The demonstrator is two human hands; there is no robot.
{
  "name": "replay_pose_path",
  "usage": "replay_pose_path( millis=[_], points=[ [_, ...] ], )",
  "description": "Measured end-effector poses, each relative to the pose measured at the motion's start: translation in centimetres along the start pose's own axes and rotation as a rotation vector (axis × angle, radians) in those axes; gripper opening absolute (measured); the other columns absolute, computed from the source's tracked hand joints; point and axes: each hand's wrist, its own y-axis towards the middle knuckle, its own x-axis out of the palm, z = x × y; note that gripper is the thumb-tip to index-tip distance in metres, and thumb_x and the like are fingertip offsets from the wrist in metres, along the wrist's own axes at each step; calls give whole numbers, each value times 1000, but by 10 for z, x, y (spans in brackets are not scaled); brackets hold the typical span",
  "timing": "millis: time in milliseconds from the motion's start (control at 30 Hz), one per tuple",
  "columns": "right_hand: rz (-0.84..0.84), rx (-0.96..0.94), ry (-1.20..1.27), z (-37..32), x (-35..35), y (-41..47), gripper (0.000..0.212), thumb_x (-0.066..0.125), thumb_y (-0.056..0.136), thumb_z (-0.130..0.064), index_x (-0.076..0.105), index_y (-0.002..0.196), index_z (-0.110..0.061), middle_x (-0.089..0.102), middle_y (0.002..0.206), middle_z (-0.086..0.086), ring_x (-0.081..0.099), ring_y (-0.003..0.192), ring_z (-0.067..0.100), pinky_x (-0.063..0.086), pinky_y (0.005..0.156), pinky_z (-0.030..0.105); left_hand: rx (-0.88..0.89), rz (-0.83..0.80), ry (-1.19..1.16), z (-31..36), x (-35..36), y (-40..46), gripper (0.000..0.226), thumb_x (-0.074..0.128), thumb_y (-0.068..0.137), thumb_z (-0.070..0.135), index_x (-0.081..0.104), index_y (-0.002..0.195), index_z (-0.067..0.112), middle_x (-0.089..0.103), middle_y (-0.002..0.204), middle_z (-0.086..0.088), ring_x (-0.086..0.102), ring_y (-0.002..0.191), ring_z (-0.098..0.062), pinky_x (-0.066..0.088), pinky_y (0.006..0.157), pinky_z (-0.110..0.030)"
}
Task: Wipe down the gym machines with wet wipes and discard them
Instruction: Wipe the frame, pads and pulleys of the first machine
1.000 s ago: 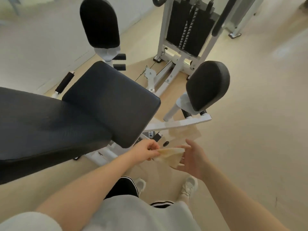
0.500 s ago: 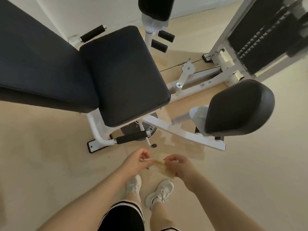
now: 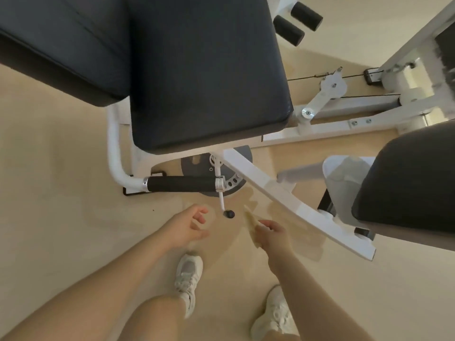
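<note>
Head view, looking down at a standing person and a gym machine. The right hand (image 3: 270, 233) pinches a folded, pale wipe (image 3: 250, 223) between thumb and curled fingers; the wipe stands up out of the grip, its free end pointing away from the person toward the machine — clear of every machine part. Left of the grip, well apart from it, the left hand (image 3: 187, 227) hangs with fingers loosely spread and holds nothing. Between the two hands, just beyond the wipe's tip, a small black knob (image 3: 229, 214) ends a thin white lever (image 3: 219, 190) that runs down from under the seat (image 3: 206, 70). Beyond the grip and to its left lies a black foam handle (image 3: 181, 184) on a white tube (image 3: 115, 156), with a grey perforated disc (image 3: 232, 183) behind it. A white arm (image 3: 295, 207) of the frame slants past the grip on its right side, near the wipe but not touching it, and carries a dark pad (image 3: 413, 183) at far right. The seat and the backrest (image 3: 61, 45) fill the area beyond the hands — both dark, both blurred by motion. Below the grip, two white shoes (image 3: 188, 274) stand on a beige floor (image 3: 61, 217).
</note>
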Motion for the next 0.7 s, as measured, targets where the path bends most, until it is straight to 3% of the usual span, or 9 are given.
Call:
replay_pose_path(
  millis=[133, 233, 300, 367, 433, 500, 533, 633, 700],
  points=[
    [-6, -23, 28, 13, 11, 76, 37, 74, 75, -46, 56, 73, -14, 48, 62, -2, 43, 59, 15, 39, 57, 23, 49, 39, 85, -37, 38, 48, 58, 71, 81, 22, 41, 131, 28, 46, 121, 12, 50, 104, -8, 40, 87, -18],
    [-58, -143, -23, 25, 29, 129, 37, 68, 80, -46, 51, 67, -16, 43, 58, -5, 39, 57, 17, 35, 54, 26, 187, 139, 78, -63, 63, 78, 57, 71, 81, 21, 44, 128, 35, 47, 125, 16, 49, 107, -1, 34, 87, -4],
    [-161, -325, -17, 33, 43, 156, 30, 58, 90, -36, 54, 70, -14, 44, 62, -6, 41, 63, 21, 36, 59, 30, 296, 248, 32, -73, 76, 93, 50, 73, 79, 21, 50, 120, 37, 52, 121, 16, 50, 106, 3, 31, 87, 0],
    [-289, -565, -84, 38, 52, 169, 16, 50, 96, -23, 65, 91, -21, 60, 78, -13, 56, 77, 8, 41, 71, 16, 369, 340, -26, -79, 87, 104, 43, 75, 77, 23, 59, 117, 30, 57, 115, 19, 51, 105, 5, 33, 87, -2],
    [-422, -855, -293, 45, 56, 177, 27, 46, 96, -6, 66, 110, -18, 67, 100, -11, 57, 95, -5, 40, 81, 7, 411, 436, -67, -80, 95, 110, 34, 73, 74, 38, 62, 106, 40, 62, 105, 20, 54, 100, 1, 37, 84, -6],
    [-535, -1173, -573, 58, 60, 190, 39, 44, 89, 9, 63, 118, -7, 65, 115, 8, 54, 116, 9, 39, 94, 16, 433, 521, -83, -78, 99, 115, 23, 68, 73, 41, 61, 91, 54, 62, 99, 20, 57, 93, -2, 40, 80, -8],
    [-570, -1285, -720, 65, 61, 200, 43, 43, 85, 13, 60, 120, -4, 62, 123, 13, 47, 126, 17, 40, 99, 25, 440, 557, -89, -76, 100, 117, 28, 70, 74, 36, 60, 88, 58, 63, 96, 22, 58, 90, -3, 41, 79, -10],
    [-572, -1488, -972, 65, 58, 221, 56, 38, 82, 14, 54, 129, -10, 53, 136, 3, 33, 135, 11, 45, 96, 33, 465, 609, -60, -69, 102, 119, 33, 68, 75, 32, 57, 82, 62, 63, 86, 25, 59, 82, -4, 43, 75, -12],
    [-528, -1656, -1054, 56, 57, 232, 61, 35, 76, 11, 56, 129, -12, 55, 134, 0, 44, 129, 16, 46, 95, 31, 473, 615, -49, -68, 102, 118, 29, 68, 75, 29, 59, 78, 56, 62, 83, 23, 58, 79, -2, 42, 73, -10]
  ],
)
